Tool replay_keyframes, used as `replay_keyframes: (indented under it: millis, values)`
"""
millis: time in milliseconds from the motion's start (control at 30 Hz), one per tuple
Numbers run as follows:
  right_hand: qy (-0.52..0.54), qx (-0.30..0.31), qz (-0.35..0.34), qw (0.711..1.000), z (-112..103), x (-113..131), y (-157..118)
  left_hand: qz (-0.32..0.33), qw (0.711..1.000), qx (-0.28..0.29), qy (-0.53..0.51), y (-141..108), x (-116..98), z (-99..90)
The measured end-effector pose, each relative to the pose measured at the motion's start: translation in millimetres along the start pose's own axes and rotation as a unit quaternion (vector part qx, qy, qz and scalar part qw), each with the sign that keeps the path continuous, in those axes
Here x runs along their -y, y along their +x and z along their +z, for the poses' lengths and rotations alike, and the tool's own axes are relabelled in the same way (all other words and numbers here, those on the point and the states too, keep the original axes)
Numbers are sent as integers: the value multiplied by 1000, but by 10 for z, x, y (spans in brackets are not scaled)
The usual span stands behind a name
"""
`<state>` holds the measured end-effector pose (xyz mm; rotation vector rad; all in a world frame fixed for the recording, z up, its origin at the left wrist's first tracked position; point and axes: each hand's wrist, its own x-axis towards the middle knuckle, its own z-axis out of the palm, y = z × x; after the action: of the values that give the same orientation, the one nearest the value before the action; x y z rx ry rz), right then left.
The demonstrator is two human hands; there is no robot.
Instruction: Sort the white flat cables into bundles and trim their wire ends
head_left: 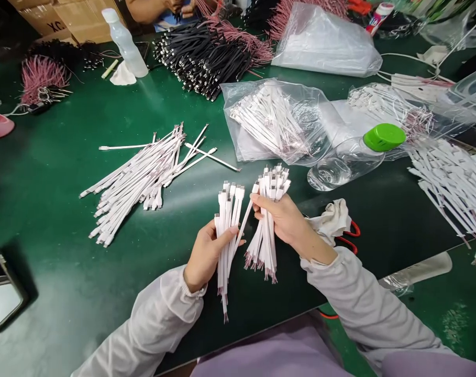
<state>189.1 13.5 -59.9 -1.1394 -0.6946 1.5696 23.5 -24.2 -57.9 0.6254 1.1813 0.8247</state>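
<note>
Holding a bundle of white cables [222,220] at the centre of the frame, my left hand [206,254] is closed about it, connectors uppermost. My right hand [288,221], just right of centre, is clamped on a second bundle [266,241]; its thumb also presses the connector end of a single cable [246,216] slanting down to my left fingers. A loose pile of white cables [133,180] lies left of centre; a green-capped bottle [350,159] occupies the right.
</note>
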Motion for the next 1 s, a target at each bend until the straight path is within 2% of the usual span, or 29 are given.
replay_keyframes:
  millis: [67,267,433,667,767,867,933,1000]
  values:
    - [7,11,36,999,-9,-37,-3,10,1000,-1,19,11,21,-12]
    - [121,104,145,976,-53,-122,-1,15,999,6,31,11,51,-21]
    - [125,142,214,958,-64,-133,-8,17,999,16,26,-6,29,-12]
    - [97,106,129,981,-5,-135,-43,-10,996,46,74,3,7,-37]
    - [66,59,62,994,14,-156,-60,59,979,40,190,3,-54,-78]
    - [41,23,10,999,21,-173,-65,119,939,45,320,-4,-165,-134]
    - [30,18,-7,999,19,-176,-64,123,925,63,353,-10,-244,-160]
    - [27,22,-8,999,15,-174,-63,114,928,77,347,-13,-299,-171]
